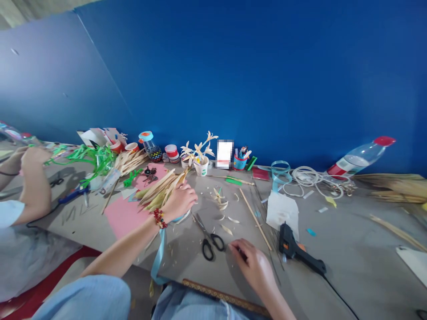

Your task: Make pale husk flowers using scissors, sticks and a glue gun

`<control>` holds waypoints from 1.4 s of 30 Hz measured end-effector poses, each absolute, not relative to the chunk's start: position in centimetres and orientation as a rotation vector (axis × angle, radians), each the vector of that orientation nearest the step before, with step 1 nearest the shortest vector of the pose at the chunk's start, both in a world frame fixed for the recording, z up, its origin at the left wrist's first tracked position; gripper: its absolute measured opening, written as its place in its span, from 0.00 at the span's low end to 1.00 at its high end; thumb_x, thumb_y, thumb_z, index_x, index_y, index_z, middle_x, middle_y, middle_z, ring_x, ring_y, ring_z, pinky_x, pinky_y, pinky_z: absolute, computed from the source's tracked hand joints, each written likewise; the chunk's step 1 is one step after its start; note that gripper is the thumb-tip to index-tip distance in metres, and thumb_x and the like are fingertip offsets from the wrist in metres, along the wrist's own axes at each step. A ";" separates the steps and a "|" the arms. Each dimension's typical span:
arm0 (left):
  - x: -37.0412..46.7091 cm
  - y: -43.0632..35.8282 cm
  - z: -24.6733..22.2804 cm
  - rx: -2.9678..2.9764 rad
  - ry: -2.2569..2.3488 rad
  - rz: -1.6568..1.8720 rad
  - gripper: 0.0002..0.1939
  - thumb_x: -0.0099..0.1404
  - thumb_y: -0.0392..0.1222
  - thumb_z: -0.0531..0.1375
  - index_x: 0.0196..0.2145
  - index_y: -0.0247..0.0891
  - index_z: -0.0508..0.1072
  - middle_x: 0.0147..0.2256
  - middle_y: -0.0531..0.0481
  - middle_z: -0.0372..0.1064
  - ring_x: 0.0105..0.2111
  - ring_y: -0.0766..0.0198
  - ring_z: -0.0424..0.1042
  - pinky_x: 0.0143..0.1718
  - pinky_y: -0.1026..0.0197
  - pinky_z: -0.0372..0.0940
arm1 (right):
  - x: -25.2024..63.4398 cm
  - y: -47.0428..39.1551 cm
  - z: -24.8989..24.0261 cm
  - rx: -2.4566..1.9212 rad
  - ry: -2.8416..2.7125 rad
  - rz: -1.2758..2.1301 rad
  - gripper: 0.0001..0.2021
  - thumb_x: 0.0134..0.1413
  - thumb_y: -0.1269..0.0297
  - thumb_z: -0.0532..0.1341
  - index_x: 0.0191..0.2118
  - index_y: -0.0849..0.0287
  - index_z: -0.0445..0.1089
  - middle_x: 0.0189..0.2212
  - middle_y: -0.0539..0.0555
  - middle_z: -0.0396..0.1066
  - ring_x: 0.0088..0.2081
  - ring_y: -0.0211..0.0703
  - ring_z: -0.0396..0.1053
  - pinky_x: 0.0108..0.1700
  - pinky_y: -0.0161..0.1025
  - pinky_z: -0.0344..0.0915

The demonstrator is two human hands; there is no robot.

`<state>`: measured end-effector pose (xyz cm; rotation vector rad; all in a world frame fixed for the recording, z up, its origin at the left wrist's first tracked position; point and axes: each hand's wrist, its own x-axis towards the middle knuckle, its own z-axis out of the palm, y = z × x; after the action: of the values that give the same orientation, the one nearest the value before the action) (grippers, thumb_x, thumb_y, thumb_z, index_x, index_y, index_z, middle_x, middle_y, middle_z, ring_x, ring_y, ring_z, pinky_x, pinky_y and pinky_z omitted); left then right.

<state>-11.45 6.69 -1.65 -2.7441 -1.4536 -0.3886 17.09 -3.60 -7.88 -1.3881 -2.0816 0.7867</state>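
Observation:
My left hand [179, 202], with a red beaded bracelet at the wrist, rests at the right end of a pile of dried husk strips [160, 189]; its fingers curl down and what they hold, if anything, is hidden. A light blue ribbon [158, 260] hangs from below that wrist over the table edge. My right hand [247, 258] is low over the grey table, fingers bent together, their grip unclear. Between the hands lie black-handled scissors [210, 242]. Small cream petals [227, 229] are scattered beyond them. A paper cup [201, 168] holds pale husk flowers.
To the right are a black glue gun [295, 249], white paper [283, 211], thin sticks [255, 218], coiled white cord [307, 178] and a tilted bottle [360, 160]. Pink paper [123, 218] lies left. Another person's arms [35, 186] work at far left near green strips [98, 164].

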 end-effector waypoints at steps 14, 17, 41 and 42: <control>-6.8 6.9 -4.6 -2.720 -1.315 0.019 0.04 0.59 0.31 0.59 0.29 0.33 0.75 0.31 0.40 0.74 0.40 0.51 0.68 0.45 0.49 0.57 | 17.2 -4.3 -7.6 -1.377 -2.096 0.785 0.14 0.65 0.62 0.51 0.35 0.56 0.73 0.31 0.55 0.75 0.33 0.46 0.74 0.36 0.36 0.65; -6.7 6.8 -4.5 -2.710 -1.340 0.021 0.05 0.60 0.31 0.59 0.30 0.33 0.75 0.32 0.40 0.74 0.40 0.51 0.68 0.42 0.50 0.58 | 17.2 -4.3 -7.7 -1.381 -2.084 0.773 0.14 0.65 0.63 0.52 0.34 0.56 0.73 0.30 0.55 0.75 0.33 0.46 0.74 0.36 0.36 0.65; -1.5 -1.8 -3.8 -2.975 -2.174 -1.853 0.03 0.63 0.36 0.57 0.32 0.37 0.70 0.29 0.51 0.70 0.30 0.65 0.70 0.32 0.66 0.64 | 14.4 -4.7 -6.3 -1.276 -1.673 1.154 0.11 0.61 0.60 0.54 0.32 0.59 0.69 0.22 0.50 0.70 0.20 0.38 0.66 0.23 0.31 0.61; -1.3 -2.0 -4.1 -2.986 -2.185 -1.892 0.03 0.63 0.36 0.57 0.32 0.37 0.70 0.29 0.51 0.70 0.30 0.65 0.70 0.32 0.65 0.65 | 14.5 -4.7 -6.4 -1.272 -1.657 1.202 0.11 0.60 0.60 0.53 0.31 0.58 0.68 0.20 0.48 0.68 0.19 0.38 0.64 0.22 0.31 0.59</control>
<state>-1.30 -2.00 -4.13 -2.9863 -2.1848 -1.8916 14.49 -4.74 -6.39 -1.2723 -1.6571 1.2018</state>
